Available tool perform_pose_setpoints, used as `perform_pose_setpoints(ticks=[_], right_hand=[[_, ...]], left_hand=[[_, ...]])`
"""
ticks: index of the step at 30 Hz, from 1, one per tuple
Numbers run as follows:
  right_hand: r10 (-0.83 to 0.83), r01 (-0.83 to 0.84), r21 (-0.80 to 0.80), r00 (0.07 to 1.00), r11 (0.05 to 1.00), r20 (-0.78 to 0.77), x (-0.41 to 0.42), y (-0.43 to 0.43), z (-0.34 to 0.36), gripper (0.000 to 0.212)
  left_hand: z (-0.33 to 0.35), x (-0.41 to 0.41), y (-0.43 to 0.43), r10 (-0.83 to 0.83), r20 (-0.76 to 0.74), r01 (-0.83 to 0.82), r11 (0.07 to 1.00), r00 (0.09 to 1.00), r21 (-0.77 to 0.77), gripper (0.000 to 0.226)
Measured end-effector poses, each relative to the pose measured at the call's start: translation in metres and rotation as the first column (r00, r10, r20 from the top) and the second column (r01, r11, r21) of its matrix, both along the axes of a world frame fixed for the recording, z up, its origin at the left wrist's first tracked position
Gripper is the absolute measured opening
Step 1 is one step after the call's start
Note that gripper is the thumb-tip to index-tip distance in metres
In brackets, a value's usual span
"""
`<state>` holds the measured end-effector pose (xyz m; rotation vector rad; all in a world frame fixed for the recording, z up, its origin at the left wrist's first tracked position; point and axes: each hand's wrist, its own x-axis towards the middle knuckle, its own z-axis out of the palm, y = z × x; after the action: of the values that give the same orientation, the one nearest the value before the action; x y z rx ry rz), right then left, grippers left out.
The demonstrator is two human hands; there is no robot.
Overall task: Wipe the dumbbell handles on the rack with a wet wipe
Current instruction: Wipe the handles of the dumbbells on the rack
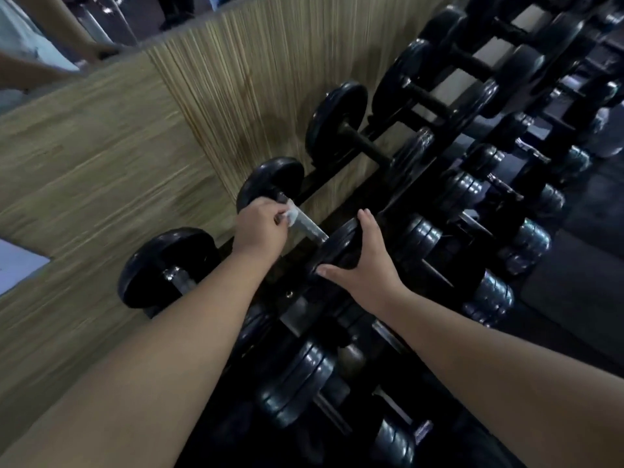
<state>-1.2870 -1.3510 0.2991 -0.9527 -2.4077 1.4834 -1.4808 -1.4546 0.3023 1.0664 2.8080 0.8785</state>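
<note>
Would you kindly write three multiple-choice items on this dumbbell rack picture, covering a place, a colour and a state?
1. Where is the wet wipe?
A. On the floor
B. On a dumbbell handle, under the left hand
C. Hanging on the wall

2. What colour is the end plate of that dumbbell?
A. Red
B. Yellow
C. Black

3. What is the right hand doing?
A. Gripping the end plate
B. Hanging idle
C. Holding a spray bottle

Answers: 1 B, the left hand pinches the white wipe against the metal handle; 2 C, the plate shows black; 3 A, its thumb and fingers curl round the plate's rim.
</note>
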Motion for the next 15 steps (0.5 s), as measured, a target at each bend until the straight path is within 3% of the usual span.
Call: perform_pose_setpoints(ticks=[5, 10, 15], right_hand=[[0.031, -0.032, 0.028, 0.999, 0.999, 0.042, -0.008, -0.002, 0.0, 0.12], [-0.007, 0.006, 0.029, 1.0, 1.0, 0.031, -0.013, -0.005, -0.003, 0.122], [-0.04, 0.04, 0.036, 0.999, 0.999, 0.001, -0.013, -0.006, -0.007, 0.122]], left_hand=[[-0.003, 0.0, 0.005, -0.08, 0.003, 0.079, 0.996, 0.997, 0.045, 0.023], [0.001, -0.011, 0.009, -0.164, -0.031, 0.164, 0.986, 0.986, -0.013, 0.018], [-0.006, 0.013, 0.004, -0.44, -0.068, 0.44, 0.898, 0.895, -0.015, 0.014]])
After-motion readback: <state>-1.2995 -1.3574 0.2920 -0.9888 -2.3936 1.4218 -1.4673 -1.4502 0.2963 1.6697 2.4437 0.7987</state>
